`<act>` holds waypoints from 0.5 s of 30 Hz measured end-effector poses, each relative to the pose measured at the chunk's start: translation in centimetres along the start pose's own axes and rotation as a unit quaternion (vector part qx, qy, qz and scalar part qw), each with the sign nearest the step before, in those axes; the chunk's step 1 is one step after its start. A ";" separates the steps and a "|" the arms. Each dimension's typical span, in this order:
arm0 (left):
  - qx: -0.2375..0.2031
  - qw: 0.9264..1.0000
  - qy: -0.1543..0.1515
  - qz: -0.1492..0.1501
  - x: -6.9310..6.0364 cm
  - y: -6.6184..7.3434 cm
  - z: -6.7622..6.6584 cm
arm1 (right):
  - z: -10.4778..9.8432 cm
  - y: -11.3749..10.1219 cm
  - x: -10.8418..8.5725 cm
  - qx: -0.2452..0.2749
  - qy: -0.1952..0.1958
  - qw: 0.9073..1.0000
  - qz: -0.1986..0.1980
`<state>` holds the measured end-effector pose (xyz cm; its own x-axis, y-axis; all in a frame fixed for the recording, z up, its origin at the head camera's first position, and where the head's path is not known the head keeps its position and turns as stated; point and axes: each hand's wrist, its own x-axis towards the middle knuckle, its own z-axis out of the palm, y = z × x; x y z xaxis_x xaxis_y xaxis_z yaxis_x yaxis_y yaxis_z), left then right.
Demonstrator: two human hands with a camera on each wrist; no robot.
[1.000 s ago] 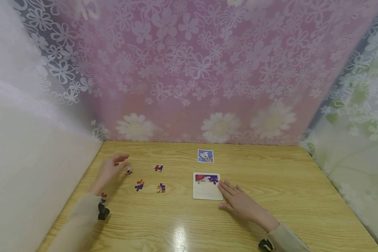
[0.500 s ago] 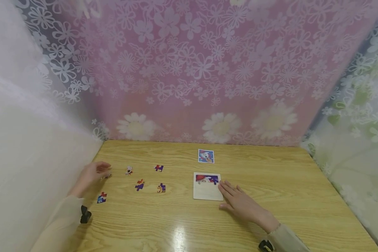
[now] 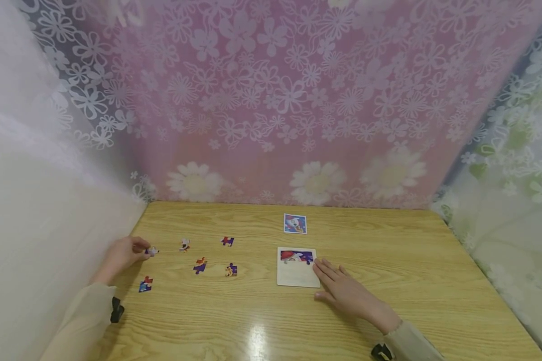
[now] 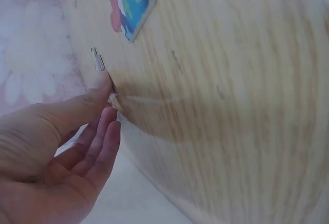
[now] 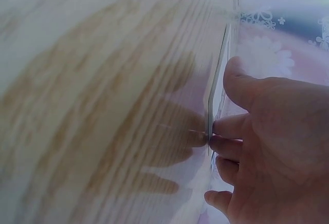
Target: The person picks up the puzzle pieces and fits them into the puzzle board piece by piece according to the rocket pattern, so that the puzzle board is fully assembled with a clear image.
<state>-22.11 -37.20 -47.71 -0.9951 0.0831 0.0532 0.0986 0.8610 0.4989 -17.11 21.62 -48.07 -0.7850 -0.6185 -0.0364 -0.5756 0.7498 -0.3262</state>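
Note:
At the table's left edge my left hand [image 3: 123, 256] pinches a whitish-purple puzzle piece [image 3: 151, 251] between thumb and fingers. In the left wrist view the left hand's [image 4: 67, 152] thumb lies on that thin piece [image 4: 97, 59], seen nearly edge-on. My right hand [image 3: 350, 293] lies flat with straight fingers, its fingertips touching the right side of a white puzzle tray [image 3: 297, 276]. Pieces fill a strip along the tray's top. From the right wrist camera, the right hand's [image 5: 277, 142] fingertips meet the tray's edge [image 5: 212, 95].
Loose pieces lie on the wooden table: a blue-red one [image 3: 146, 284], a white one [image 3: 184, 245], a red-purple one [image 3: 228, 241], and others [image 3: 200, 265] nearer the front. A small picture card [image 3: 295, 223] lies behind the tray. Patterned curtains [image 3: 271, 100] stand around the table.
My left hand has moved left and slightly down, away from the white piece, and now pinches the whitish-purple piece. The right hand and the tray stay where they were.

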 end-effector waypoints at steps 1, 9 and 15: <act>0.002 1.000 0.002 0.001 0.0 0.0 0.0 | 0.0 0.0 0.0 -0.001 0.001 1.000 -0.001; 0.027 0.999 0.005 0.020 0.0 -0.1 0.0 | 0.1 0.1 0.0 -0.002 0.000 1.000 -0.001; 0.025 0.999 0.012 0.026 0.1 -0.4 0.0 | 0.2 0.1 0.0 -0.005 0.004 1.000 0.001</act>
<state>-22.23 -37.59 -47.90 -0.9881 0.1179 0.0991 0.1502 0.8796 0.4514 -17.10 21.67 -48.25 -0.7872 -0.6159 -0.0298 -0.5770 0.7528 -0.3167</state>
